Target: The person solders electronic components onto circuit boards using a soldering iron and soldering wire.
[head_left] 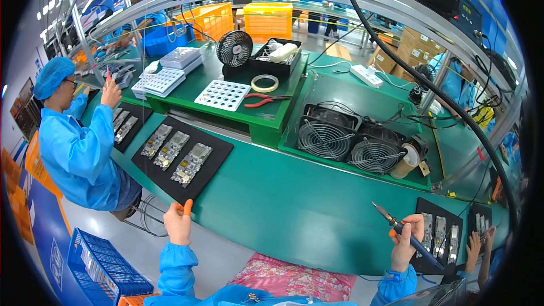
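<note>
My left hand (178, 225), with orange finger cots, is closed at the near corner of a black mat (211, 165). Thumb and finger seem to pinch that corner. Several grey-green circuit boards (191, 164) lie side by side on the mat. In my right hand (407, 242) is a soldering iron (419, 246), its metal tip pointing up and left over the green bench (283, 204). Beyond that hand, a second black mat (422, 207) carries more circuit boards (440, 232), partly behind the iron.
A co-worker in blue (79, 153) stands at the left. Another person's hands (475, 249) are at the far right. Caged fans (324, 139) sit in a green recess. Red-handled pliers (260, 100), a tape roll (264, 83) and a white hole tray (222, 95) lie on a raised shelf.
</note>
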A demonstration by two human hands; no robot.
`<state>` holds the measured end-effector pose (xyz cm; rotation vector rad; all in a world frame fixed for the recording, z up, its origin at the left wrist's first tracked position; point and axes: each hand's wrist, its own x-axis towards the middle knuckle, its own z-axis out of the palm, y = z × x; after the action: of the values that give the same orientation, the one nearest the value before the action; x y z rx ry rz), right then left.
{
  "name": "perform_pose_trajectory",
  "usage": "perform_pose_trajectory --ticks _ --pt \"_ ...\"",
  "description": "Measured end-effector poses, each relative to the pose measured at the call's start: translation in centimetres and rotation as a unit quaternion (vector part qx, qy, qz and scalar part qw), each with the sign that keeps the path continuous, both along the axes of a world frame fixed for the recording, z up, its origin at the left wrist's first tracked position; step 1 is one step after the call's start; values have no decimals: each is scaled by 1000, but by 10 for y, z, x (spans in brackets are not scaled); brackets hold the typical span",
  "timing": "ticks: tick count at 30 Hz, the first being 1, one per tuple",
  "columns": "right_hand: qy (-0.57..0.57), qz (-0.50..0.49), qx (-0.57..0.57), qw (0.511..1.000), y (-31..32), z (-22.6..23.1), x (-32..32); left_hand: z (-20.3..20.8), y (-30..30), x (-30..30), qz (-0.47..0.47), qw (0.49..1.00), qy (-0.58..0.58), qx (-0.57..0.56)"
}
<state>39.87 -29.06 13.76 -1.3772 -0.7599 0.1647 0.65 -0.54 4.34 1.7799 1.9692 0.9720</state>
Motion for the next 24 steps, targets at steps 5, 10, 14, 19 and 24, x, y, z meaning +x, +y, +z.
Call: perform_pose_trajectory --ticks 5,10,14,19,24 --pt "-1 -5 7 1000 6 -1 1 2 15 -2 -31 796 -567 -209" --pt "11 -1 6 1000 11 0 -6 21 -35 50 -125 757 -522 -372" --pt "19 25 -2 999 19 0 -10 15 -102 109 -219 651 -508 -520" --pt "60 41 -1 997 14 3 -14 15 -180 186 -254 505 -493 -661" --pt "77 26 -15 997 0 12 -20 -12 -246 247 -274 402 -491 -723"
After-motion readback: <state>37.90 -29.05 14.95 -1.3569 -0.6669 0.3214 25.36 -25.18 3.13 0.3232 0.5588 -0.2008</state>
